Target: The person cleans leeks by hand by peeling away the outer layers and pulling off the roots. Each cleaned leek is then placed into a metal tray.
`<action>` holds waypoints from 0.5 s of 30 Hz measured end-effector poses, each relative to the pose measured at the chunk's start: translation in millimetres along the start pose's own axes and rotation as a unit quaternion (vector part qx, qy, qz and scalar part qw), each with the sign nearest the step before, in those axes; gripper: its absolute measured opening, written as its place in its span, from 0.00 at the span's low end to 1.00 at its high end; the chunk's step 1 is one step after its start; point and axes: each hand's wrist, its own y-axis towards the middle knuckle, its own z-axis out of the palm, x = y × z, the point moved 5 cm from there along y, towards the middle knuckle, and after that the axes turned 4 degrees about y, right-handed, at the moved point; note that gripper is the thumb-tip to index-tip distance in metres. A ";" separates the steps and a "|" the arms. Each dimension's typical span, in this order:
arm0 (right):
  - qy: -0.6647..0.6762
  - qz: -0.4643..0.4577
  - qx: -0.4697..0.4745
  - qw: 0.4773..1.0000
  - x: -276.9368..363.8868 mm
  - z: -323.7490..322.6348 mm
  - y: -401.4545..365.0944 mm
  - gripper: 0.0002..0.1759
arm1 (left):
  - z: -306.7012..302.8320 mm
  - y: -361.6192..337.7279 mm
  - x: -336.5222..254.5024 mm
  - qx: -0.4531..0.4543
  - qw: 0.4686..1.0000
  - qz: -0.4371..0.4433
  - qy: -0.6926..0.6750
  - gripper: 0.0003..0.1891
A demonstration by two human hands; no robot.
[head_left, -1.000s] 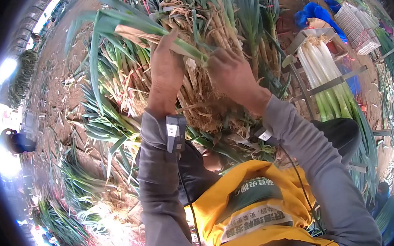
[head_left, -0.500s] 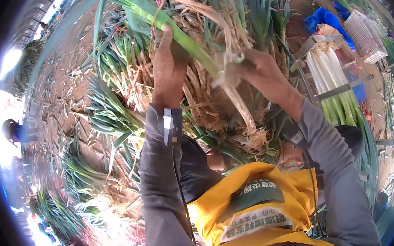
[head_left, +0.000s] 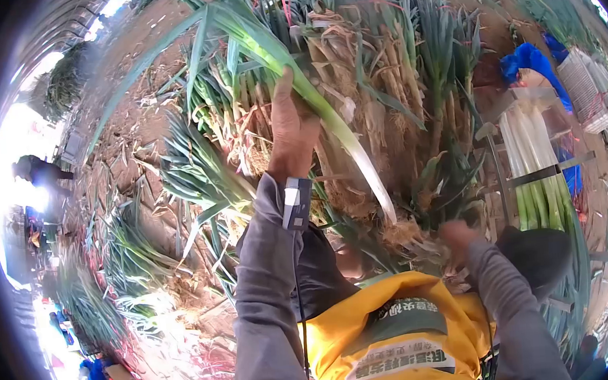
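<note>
A long leek (head_left: 341,130) slants across the middle, its green leaves at the upper left and its bare white shaft running down to a brown root tuft (head_left: 402,234). My left hand (head_left: 294,123) is wrapped round the green part, thumb along the top. Low and just right of the roots, my right hand (head_left: 458,238) is closed and smeared by motion. Pale, blurred strands lie between it and the roots; whatever its fingers hold cannot be made out. Behind the leek stand bundles of unpeeled leeks (head_left: 351,65) with dry brown skins.
On the right, cleaned white leeks (head_left: 528,136) lie in a metal rack (head_left: 500,174), near a blue plastic bag (head_left: 533,65) and a white crate (head_left: 587,89). More leeks (head_left: 199,170) and loose leaves lie on the ground to the left. A person (head_left: 38,170) is at far left.
My right hand has moved from the shaft down past the roots. The dry brown leaf and skin no longer hang from the shaft, which now shows white. My left hand still holds the leek.
</note>
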 end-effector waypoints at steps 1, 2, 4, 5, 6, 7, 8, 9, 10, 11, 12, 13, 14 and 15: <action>-0.019 0.030 -0.007 0.999 -7.4 -11.6 -0.4 0.22 | 5.0 1.3 2.4 0.033 0.999 -0.013 -0.005 0.13; -0.013 -0.056 -0.183 0.981 -10.0 -15.2 -10.9 0.23 | 4.6 -2.0 10.3 0.023 0.999 -0.024 -0.002 0.12; 0.097 -0.281 -0.444 0.845 66.2 -172.4 -43.5 0.19 | 21.8 -16.0 9.4 0.064 0.998 -0.027 0.011 0.11; 0.438 -0.288 -0.386 0.759 83.3 -214.3 -54.8 0.19 | 32.4 -19.8 8.9 0.106 0.994 -0.021 0.031 0.12; 0.490 -0.323 -0.359 0.726 91.4 -251.1 -47.2 0.17 | 31.7 -21.3 19.2 0.105 0.991 -0.065 0.048 0.13; 0.460 -0.318 -0.383 0.736 120.2 -284.1 -61.3 0.18 | 36.9 -23.5 27.7 0.112 0.990 -0.072 0.048 0.13; 0.428 -0.314 -0.405 0.744 147.1 -310.6 -73.2 0.20 | 39.2 -24.4 34.6 0.085 0.990 -0.070 0.087 0.13; 0.432 -0.312 -0.410 0.740 155.4 -321.2 -66.2 0.20 | 39.4 -26.0 39.4 0.056 0.988 -0.066 0.128 0.14; 0.416 -0.317 -0.415 0.744 163.6 -330.9 -59.7 0.20 | 40.3 -28.1 43.7 0.051 0.987 -0.067 0.134 0.15; 0.397 -0.327 -0.419 0.748 170.5 -339.2 -57.1 0.21 | 40.5 -27.4 41.9 0.053 0.987 -0.063 0.136 0.15; 0.395 -0.333 -0.421 0.746 174.5 -342.3 -57.9 0.21 | 43.7 -25.1 41.8 0.099 0.990 -0.093 0.048 0.16; 0.437 -0.331 -0.402 0.734 177.0 -340.7 -58.9 0.21 | 55.6 -29.0 35.4 0.143 0.981 -0.122 -0.040 0.18; 0.479 -0.327 -0.380 0.721 179.5 -336.8 -60.0 0.22 | 62.5 -36.5 30.0 0.158 0.984 -0.082 0.008 0.22; 0.522 -0.319 -0.356 0.707 179.5 -333.3 -58.5 0.23 | 59.5 -33.6 31.9 0.156 0.985 -0.077 0.010 0.22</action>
